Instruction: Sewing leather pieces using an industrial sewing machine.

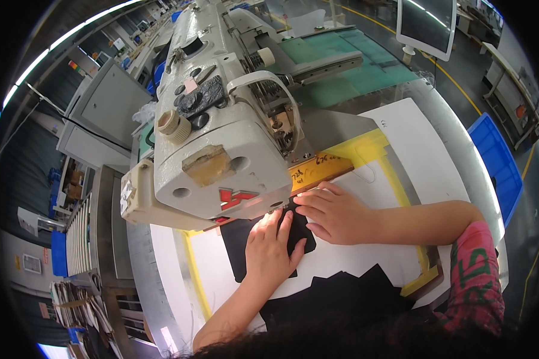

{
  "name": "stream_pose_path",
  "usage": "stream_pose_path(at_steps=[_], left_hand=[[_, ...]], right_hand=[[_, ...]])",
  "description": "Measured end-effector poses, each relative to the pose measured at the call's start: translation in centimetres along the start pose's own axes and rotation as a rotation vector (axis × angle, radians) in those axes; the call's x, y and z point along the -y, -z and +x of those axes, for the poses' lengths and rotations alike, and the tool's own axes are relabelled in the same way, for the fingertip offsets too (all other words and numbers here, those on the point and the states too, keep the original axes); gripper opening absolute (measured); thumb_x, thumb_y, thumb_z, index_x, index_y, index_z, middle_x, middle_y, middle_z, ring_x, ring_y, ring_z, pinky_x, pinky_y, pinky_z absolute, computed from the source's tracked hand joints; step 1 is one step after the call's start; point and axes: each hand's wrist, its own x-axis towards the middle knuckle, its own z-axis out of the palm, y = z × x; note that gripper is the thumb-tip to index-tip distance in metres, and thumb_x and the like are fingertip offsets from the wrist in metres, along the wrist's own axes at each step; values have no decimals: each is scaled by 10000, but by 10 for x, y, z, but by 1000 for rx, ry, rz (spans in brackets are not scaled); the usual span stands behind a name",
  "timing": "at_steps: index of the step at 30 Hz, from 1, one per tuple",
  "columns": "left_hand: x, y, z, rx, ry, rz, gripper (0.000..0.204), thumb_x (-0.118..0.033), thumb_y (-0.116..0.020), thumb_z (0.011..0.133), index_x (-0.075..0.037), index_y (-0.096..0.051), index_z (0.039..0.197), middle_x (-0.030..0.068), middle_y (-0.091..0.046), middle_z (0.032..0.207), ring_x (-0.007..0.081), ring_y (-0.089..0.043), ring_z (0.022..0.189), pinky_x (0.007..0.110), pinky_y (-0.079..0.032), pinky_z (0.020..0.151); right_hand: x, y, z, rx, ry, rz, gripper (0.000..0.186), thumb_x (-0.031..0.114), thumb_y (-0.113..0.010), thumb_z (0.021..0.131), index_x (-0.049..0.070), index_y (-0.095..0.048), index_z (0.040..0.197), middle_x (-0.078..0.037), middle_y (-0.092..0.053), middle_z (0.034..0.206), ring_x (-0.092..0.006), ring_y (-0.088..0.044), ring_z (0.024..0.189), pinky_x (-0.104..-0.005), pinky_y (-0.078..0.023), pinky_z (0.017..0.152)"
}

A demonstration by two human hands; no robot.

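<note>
A black flat piece (236, 254), fabric-like with rounded corners, lies on a white sheet beneath the head of a large white sewing machine (221, 179). My left hand (274, 245) rests on this piece, its fingers stretched toward the machine and the thumb apart. To its right my right hand (329, 212) lies with fingers extended along the far edge of the piece, beside an orange-yellow strip (320, 172) with handwriting. Neither hand grips anything that I can see. The machine head hides the piece's far side and the needle area. More black pieces (347, 299) lie overlapping nearer to me.
Yellow tape (395, 179) borders the white work sheet (221, 299). Behind the machine spreads a green tabletop (353, 66). A monitor (426, 27) stands at the far right, above a blue crate (497, 161). Stacked papers (87, 308) fill a shelf at lower left.
</note>
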Motion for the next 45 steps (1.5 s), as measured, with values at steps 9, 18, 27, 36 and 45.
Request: stream_pose_path(at_steps=[9, 18, 27, 36, 45], left_hand=[[-9, 2, 4, 19, 43, 14, 562, -308, -682, 782, -51, -548, 1263, 152, -519, 1271, 304, -524, 1137, 406, -405, 985], [-21, 9, -9, 13, 15, -177, 339, -237, -730, 769, -61, -619, 1036, 80, -598, 1152, 285, -553, 1129, 435, -384, 997], [-86, 42, -55, 439, 159, -436, 472, -393, -728, 777, -38, -570, 1044, 115, -549, 994, 302, -614, 745, 381, -518, 654], [-42, 70, -92, 455, 3, -394, 323, -323, -704, 804, -58, -619, 967, 98, -592, 874, 296, -634, 768, 382, -521, 653], [18, 77, -116, 391, 71, -336, 424, -391, -751, 759, -66, -624, 1000, 94, -608, 882, 300, -639, 805, 383, -522, 702]], right_hand=[[-1, -1, 1, -41, 48, -8, 243, 167, -655, 788, 24, -623, 981, -116, -573, 1096, -263, -523, 1101, -413, -403, 967], [-4, 8, -3, -9, 81, 212, 167, 100, -672, 758, 51, -629, 911, -71, -579, 1044, -251, -558, 991, -393, -439, 880], [5, 9, 4, 65, 203, 308, 226, 125, -687, 786, 58, -634, 996, -68, -587, 1108, -259, -565, 1027, -397, -446, 909], [100, -6, 45, 579, 107, -49, 542, 300, -614, 852, -25, -499, 1270, -245, -443, 1384, -431, -448, 1263, -461, -394, 1024], [111, -60, 65, 253, 50, -595, 352, 158, -602, 765, 6, -568, 1081, -163, -608, 931, -271, -631, 772, -364, -504, 714]])
